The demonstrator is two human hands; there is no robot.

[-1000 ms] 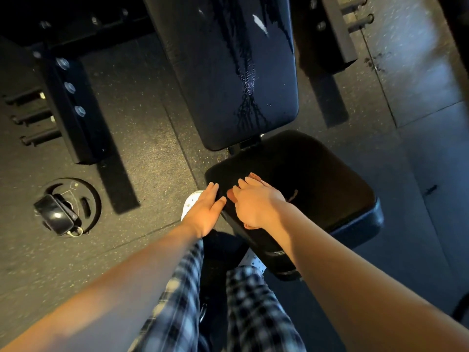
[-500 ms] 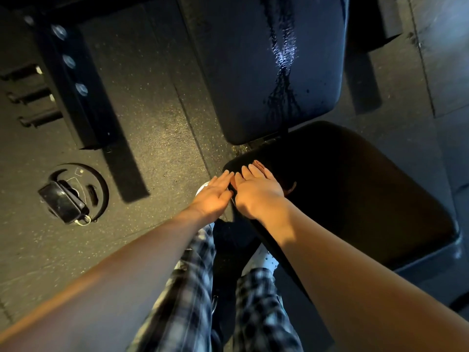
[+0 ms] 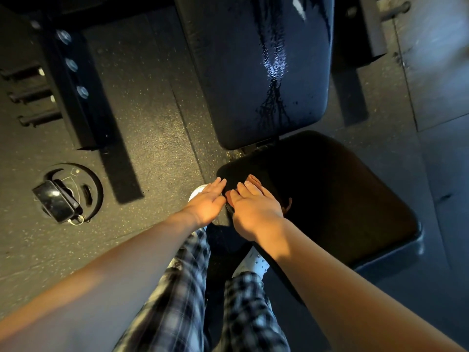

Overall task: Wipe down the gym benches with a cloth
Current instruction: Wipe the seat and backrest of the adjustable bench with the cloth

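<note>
Speckled rubber floor [image 3: 152,138] is spreading out beneath a black gym bench, seen from above by the person working on it. The right hand [image 3: 256,212] is pressing flat on the seat [image 3: 355,212] at its near left corner, fingers straight and pressed together. The cloth [image 3: 253,179] is lying under the palm, and only a rust-coloured edge of it is peeking out past the fingertips. The left hand [image 3: 206,201] is reaching in just beside the seat's left edge, fingers straight and held close together, thumb slightly apart, holding nothing. Whether its fingertips are touching the pad cannot be told. Beyond the seat's far edge the backrest [image 3: 228,72] is rising, with liquid [image 3: 275,72] running down its middle in shiny streaks that are branching out near its lower end. Well to the left of the seat a plate [image 3: 95,184] is lying flat on the floor, with a phone [image 3: 54,200] and keys [image 3: 77,220] resting on it. Farther left and beyond the seat, a dark rack [image 3: 76,102] with pegs is standing. Below the seat's near edge, plaid trousers [image 3: 177,301] and a white shoe [image 3: 253,262] are showing between the two bare forearms.
</note>
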